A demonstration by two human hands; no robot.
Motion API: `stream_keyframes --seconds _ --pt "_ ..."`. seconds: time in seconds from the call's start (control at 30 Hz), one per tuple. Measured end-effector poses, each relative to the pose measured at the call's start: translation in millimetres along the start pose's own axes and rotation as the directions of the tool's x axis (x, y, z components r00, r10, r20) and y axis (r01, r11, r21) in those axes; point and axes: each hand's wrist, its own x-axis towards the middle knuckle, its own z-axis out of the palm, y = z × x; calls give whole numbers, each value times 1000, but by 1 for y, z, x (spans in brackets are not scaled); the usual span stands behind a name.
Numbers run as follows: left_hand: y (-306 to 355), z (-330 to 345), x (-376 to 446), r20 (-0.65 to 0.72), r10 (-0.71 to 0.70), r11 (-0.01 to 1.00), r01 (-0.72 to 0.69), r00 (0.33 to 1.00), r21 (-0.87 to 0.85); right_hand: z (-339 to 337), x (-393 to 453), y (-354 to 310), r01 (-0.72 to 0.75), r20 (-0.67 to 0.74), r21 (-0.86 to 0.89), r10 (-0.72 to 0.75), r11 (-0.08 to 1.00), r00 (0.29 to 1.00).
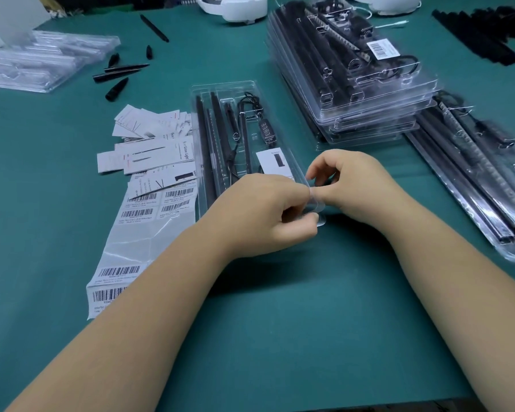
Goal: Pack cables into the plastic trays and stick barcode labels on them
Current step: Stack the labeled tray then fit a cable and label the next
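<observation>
Both hands meet at the near right corner of the clear plastic tray (224,90): the left hand (262,209) curls its fingers and pinches the corner edge, and the right hand (350,185) pinches the same corner from the other side (thumb and forefinger pressed together). Inside the tray lie black rods and a coiled cable (244,114), with a white card (272,162) near the hands. Just left of the tray, the barcode label sheet (137,233) lies flat on the green table (309,322). Beyond, to the right, a stack of packed trays (354,69) sits well apart.
</observation>
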Motion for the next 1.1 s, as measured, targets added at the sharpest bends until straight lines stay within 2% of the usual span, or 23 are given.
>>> stream_keyframes --seconds 0.07,0.17,0.23,0.27,0.33,0.5,0.63,0.87,1.1 --pt "0 -2 -1 -58 -73 996 69 996 -61 -1 -1 -1 -12 1 -23 12 1000 1000" --pt "-8 -11 -2 -189 -327 944 308 926 -120 -2 -3 -4 -37 31 -52 38 998 999" --pt "-20 -14 -3 -130 -459 882 469 879 56 -2 -4 -6 -57 45 -64 60 996 997" --pt "-24 -13 -4 -87 -481 857 489 872 163 -2 -4 -6 -60 50 -70 64 996 997" --pt "-27 -11 -4 -46 -472 843 466 880 268 -3 -4 -7 -51 68 -80 57 996 996" --pt "-28 -8 -3 -17 -479 833 461 877 307 -13 -6 -7 -27 162 -60 37 998 986" --pt "-26 -7 -3 -10 -478 833 456 878 313 -14 -6 -7 -47 165 -14 49 999 985" --pt "-27 -9 -3 33 -485 840 456 874 293 -8 -4 -5 -68 81 -39 71 997 994" --pt "-27 -9 -3 62 -495 843 461 867 279 4 -3 -8 -70 -4 -225 71 972 997"
